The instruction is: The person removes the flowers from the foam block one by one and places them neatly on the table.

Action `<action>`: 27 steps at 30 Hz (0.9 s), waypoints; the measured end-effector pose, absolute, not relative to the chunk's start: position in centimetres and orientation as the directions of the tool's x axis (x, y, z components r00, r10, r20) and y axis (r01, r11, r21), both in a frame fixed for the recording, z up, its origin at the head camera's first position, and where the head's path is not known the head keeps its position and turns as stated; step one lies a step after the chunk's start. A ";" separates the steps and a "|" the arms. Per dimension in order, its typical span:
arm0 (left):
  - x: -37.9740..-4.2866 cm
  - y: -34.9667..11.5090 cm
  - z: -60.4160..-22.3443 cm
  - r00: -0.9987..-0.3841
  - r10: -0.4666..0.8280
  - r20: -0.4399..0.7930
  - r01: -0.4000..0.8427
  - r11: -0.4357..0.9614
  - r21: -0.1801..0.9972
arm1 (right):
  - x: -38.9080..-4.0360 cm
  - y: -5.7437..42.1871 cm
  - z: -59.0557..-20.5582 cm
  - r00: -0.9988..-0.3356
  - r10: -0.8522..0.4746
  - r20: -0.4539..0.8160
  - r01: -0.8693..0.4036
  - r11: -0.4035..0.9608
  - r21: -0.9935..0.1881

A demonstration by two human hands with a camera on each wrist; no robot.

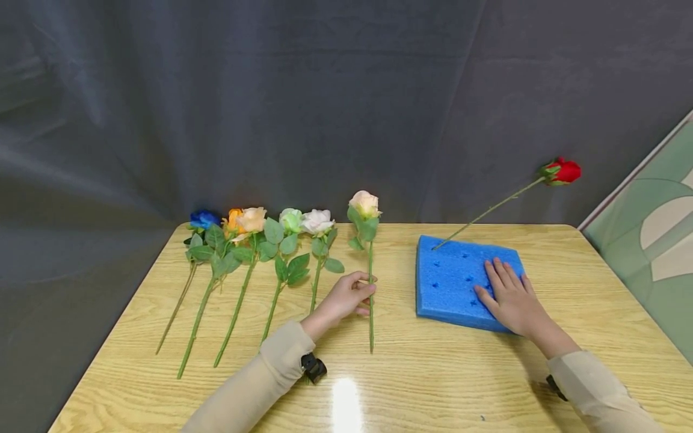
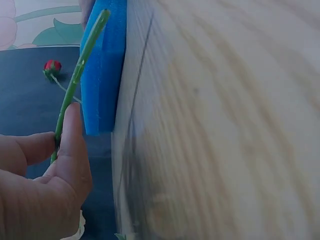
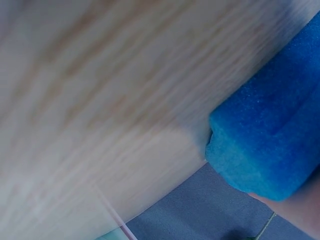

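My left hand [image 1: 343, 297] pinches the green stem of a pale cream-pink rose [image 1: 365, 205] between thumb and fingers. The bloom points toward the back. In the left wrist view the cut end of this stem [image 2: 89, 47] sticks up past the fingertips. My right hand [image 1: 514, 304] rests flat, fingers spread, on the right part of a blue foam block [image 1: 444, 304] that has several star-shaped holes. A red rose [image 1: 565, 172] is stuck in the block's back left corner, leaning far to the right. The right wrist view shows the block's side [image 3: 280, 130] and little of the hand.
Left of my left hand several roses lie side by side: blue [image 1: 204, 219], orange [image 1: 234, 221], peach [image 1: 251, 220], light green [image 1: 291, 221] and white [image 1: 317, 222]. A dark curtain [image 1: 325, 108] hangs behind the wooden table [image 1: 400, 385]. A patterned panel [image 1: 644, 222] stands at right.
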State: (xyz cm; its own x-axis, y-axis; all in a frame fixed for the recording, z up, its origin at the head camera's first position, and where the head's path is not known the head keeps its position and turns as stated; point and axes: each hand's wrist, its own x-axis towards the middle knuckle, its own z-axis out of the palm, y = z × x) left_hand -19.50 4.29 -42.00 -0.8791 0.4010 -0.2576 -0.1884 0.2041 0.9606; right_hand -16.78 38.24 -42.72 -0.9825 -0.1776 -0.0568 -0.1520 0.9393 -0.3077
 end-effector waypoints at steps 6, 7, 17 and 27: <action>-19.6 4.0 -42.4 -0.877 0.393 -0.277 -0.200 0.225 0.954 | -16.8 38.1 -42.7 -0.982 -0.177 -0.064 -0.151 0.943 -0.295; -19.6 4.0 -42.5 -0.876 0.391 -0.282 -0.205 0.226 0.952 | -16.7 38.0 -42.7 -0.982 -0.177 -0.062 -0.151 0.944 -0.294; -19.6 3.3 -42.2 -0.872 0.363 -0.328 -0.245 0.257 0.935 | -16.7 38.1 -42.8 -0.982 -0.180 -0.056 -0.155 0.941 -0.300; -20.0 2.5 -42.3 -0.861 0.346 -0.373 -0.277 0.296 0.914 | -16.8 38.3 -42.6 -0.981 -0.186 -0.060 -0.159 0.937 -0.312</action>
State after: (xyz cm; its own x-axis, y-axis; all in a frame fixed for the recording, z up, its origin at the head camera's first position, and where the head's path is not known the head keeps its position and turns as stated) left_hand -20.01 2.53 -42.31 -0.8608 0.3461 -0.3731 -0.2770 0.2964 0.9140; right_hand -16.79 38.29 -42.62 -0.9807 -0.1860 -0.0596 -0.1587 0.9366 -0.3124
